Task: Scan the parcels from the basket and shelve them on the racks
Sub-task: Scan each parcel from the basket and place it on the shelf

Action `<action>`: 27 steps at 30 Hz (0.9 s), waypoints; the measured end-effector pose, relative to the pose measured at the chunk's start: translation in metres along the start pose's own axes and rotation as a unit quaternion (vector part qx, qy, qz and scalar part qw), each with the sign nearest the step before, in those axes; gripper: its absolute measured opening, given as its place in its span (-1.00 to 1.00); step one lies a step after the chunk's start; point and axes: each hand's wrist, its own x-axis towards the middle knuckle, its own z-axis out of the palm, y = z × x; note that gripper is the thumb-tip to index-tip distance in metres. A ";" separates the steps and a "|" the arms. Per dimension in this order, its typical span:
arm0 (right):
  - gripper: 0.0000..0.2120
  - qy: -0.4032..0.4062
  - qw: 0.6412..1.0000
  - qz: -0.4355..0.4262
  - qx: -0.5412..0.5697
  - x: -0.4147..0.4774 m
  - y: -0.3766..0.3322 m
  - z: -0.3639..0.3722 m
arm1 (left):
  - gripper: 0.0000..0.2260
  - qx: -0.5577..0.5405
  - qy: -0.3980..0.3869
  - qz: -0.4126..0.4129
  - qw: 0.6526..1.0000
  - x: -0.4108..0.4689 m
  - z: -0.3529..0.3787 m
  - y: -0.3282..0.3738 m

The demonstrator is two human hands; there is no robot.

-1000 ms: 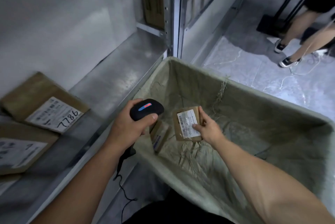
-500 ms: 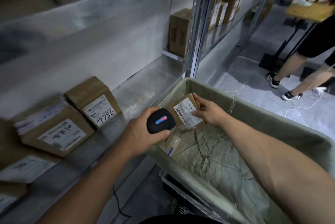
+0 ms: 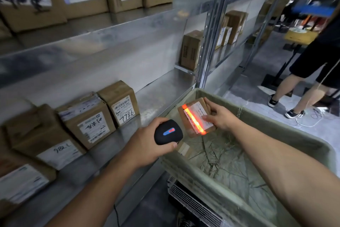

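Both hands are busy: the left hand [image 3: 145,145] is closed around a black rounded handheld scanner [image 3: 168,132], and the right hand [image 3: 219,116] holds a small flat brown cardboard parcel with a white label [image 3: 199,114] by its right edge, fingers curled on it. This parcel is lifted between the two hands, just in front of the scanner and above the near corner of the green cloth-lined basket [image 3: 276,134], and a red bar of light falls across its label. Under the left hand, another small brown parcel [image 3: 184,149] lies in the basket. I judge the held parcel to be light and quite stiff, so one hand is enough; it is better to take it at the edges, where the cardboard gives grip and the barcode is not covered. To the left of the left hand, the grey metal shelf [image 3: 156,96] carries a row of brown cardboard boxes [image 3: 121,101].
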 end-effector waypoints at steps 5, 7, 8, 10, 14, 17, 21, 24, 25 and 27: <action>-0.16 0.004 1.000 0.001 0.002 -0.015 0.000 0.002 | -0.36 0.022 -0.005 0.007 1.000 -0.015 -0.005 -0.001; -0.17 0.008 1.000 0.000 -0.010 -0.021 -0.002 0.002 | -0.34 0.027 -0.005 0.007 1.000 -0.020 -0.007 -0.003; -0.17 0.011 1.000 -0.001 -0.011 -0.024 -0.003 0.002 | -0.34 0.028 -0.005 0.007 1.000 -0.022 -0.007 -0.004; -0.20 0.017 1.000 0.001 -0.006 -0.029 -0.006 0.002 | -0.34 0.028 -0.005 0.008 1.000 -0.026 -0.008 -0.004; -0.24 0.025 1.000 -0.005 0.001 -0.036 -0.012 0.005 | -0.35 0.023 -0.004 0.013 1.000 -0.031 -0.010 -0.002; -0.27 0.027 0.999 -0.011 0.021 -0.040 -0.013 0.006 | -0.34 0.023 -0.007 0.021 0.999 -0.035 -0.012 0.003; -0.30 0.020 0.997 -0.004 0.074 -0.043 -0.015 0.008 | -0.33 0.023 -0.008 0.036 0.999 -0.039 -0.014 0.006; -0.31 0.020 0.992 0.006 0.121 -0.042 -0.014 0.010 | -0.32 0.020 -0.011 0.043 0.999 -0.040 -0.015 0.008; -0.31 0.020 0.991 0.007 0.130 -0.042 -0.014 0.011 | -0.32 0.017 -0.010 0.044 0.999 -0.041 -0.015 0.009; -0.31 0.017 0.990 0.010 0.140 -0.042 -0.013 0.012 | -0.33 0.009 -0.010 0.048 0.999 -0.041 -0.015 0.009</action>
